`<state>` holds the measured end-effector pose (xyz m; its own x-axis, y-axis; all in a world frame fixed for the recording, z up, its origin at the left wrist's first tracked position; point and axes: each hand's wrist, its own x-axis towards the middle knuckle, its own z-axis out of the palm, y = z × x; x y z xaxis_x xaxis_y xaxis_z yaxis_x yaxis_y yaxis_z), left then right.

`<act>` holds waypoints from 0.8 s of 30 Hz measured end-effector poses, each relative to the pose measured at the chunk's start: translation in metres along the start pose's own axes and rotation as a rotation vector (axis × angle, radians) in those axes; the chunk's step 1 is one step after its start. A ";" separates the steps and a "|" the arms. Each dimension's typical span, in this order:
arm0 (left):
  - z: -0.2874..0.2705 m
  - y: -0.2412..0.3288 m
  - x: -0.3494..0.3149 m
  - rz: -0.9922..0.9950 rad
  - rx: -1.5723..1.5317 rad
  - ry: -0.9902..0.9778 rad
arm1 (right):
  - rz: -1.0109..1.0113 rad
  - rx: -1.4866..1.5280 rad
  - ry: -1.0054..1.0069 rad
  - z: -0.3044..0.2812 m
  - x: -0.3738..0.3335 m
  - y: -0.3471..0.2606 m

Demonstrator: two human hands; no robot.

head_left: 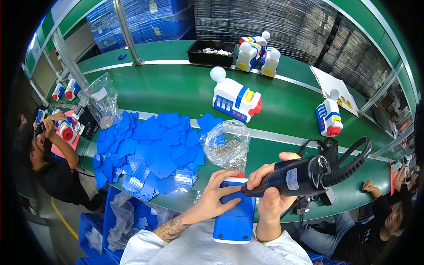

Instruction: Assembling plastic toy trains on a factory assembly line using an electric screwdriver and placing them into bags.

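Note:
A white toy with a blue underside [233,227] lies underside up at the table's near edge, a bit of red showing at its far end. My left hand [212,198] holds it from the left, its fingers reaching over the blue face. In my right hand [274,201] is a black electric screwdriver [293,176], lying nearly level with its tip pointing left. The tip meets the blue underside close to my left fingers; whether a screw sits there is hidden. Just beyond the toy lies a clear plastic bag of small screws [229,148].
Loose blue plastic plates [154,145] are heaped left of my hands. Another clear bag [104,99] lies behind them. Finished-looking white toys [234,97] stand on the green belt, others near a black tray [212,53]. Co-workers sit left [62,172] and right [371,221]. The screwdriver's cable [353,163] loops right.

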<state>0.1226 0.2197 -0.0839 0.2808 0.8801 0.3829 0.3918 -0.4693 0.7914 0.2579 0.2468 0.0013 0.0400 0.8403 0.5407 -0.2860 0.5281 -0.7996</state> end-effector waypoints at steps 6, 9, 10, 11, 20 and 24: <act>0.004 -0.005 -0.005 -0.011 -0.023 0.022 | 0.018 0.161 -0.038 -0.002 -0.005 0.010; 0.008 -0.009 -0.008 -0.041 -0.048 0.052 | 0.064 -0.031 0.006 0.008 -0.005 0.008; 0.009 -0.008 -0.009 -0.059 -0.074 0.079 | 0.039 -0.010 -0.011 0.008 -0.006 0.013; 0.010 -0.008 -0.010 -0.061 -0.075 0.079 | 0.040 -0.010 -0.011 0.006 -0.007 0.018; 0.010 -0.013 -0.012 -0.144 -0.162 0.103 | 0.001 -0.106 -0.112 0.000 -0.009 0.033; 0.011 -0.014 -0.012 -0.129 -0.164 0.103 | -0.003 -0.171 -0.151 0.001 -0.013 0.030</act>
<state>0.1239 0.2149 -0.1047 0.1437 0.9386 0.3136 0.2685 -0.3420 0.9005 0.2482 0.2515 -0.0295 -0.1073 0.8175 0.5659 -0.1192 0.5545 -0.8236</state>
